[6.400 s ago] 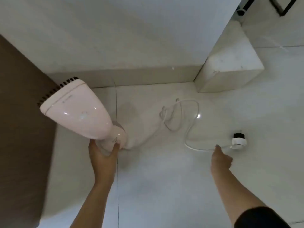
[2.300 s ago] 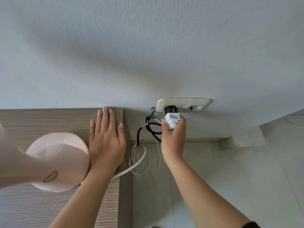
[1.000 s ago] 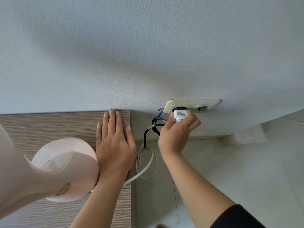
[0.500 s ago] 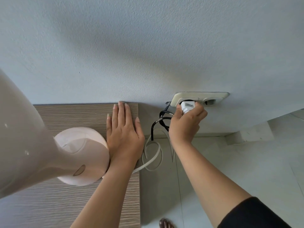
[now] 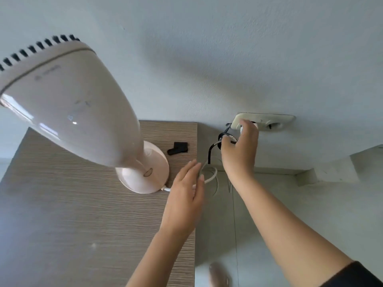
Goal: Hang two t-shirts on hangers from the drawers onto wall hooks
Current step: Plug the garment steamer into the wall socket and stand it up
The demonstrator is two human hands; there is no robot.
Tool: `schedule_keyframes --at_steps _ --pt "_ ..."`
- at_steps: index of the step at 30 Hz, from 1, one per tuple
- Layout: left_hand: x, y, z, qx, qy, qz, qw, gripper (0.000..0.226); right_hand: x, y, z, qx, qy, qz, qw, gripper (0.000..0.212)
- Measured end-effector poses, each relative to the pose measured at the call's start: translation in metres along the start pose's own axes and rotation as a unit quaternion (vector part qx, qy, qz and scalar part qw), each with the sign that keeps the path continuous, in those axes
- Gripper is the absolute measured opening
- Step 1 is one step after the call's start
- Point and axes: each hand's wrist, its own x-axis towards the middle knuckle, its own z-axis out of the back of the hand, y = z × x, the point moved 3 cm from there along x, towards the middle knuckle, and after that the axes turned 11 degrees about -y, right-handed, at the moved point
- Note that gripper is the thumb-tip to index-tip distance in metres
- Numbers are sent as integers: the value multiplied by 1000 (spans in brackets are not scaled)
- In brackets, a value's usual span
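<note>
T-shirts and their hangers lie outside this view (so do the wall hooks). One pale pink garment steamer (image 5: 68, 104) stands on the wood-grain tabletop (image 5: 62, 214), its bristled head tilted toward the camera and blocking much of the left side. One small black object (image 5: 177, 148) lies behind its base. Two hands show. The left hand (image 5: 184, 201) hovers released, fingers straight, over the tabletop's right edge, in front of the steamer's white cord (image 5: 210, 177). The right hand (image 5: 240, 148) is curled on the white plug (image 5: 256, 126) at the left of the two outlets in one wall socket plate (image 5: 267, 119); the hand hides most of the plug. One black cable (image 5: 211, 150) dangles beside it. One foot (image 5: 218, 276) rests on the tiled floor (image 5: 290, 204).
</note>
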Motion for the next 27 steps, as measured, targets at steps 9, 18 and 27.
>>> schedule_keyframes --at_steps 9,18,27 --pt "-23 48 94 -27 -134 190 972 87 -88 84 -29 80 510 73 853 62" --pt "3 68 97 -4 -33 40 999 106 -134 85 -30 87 317 95 940 50" --pt "-30 88 117 -29 -8 40 999 96 -173 68 -7 5 251 179 951 52"
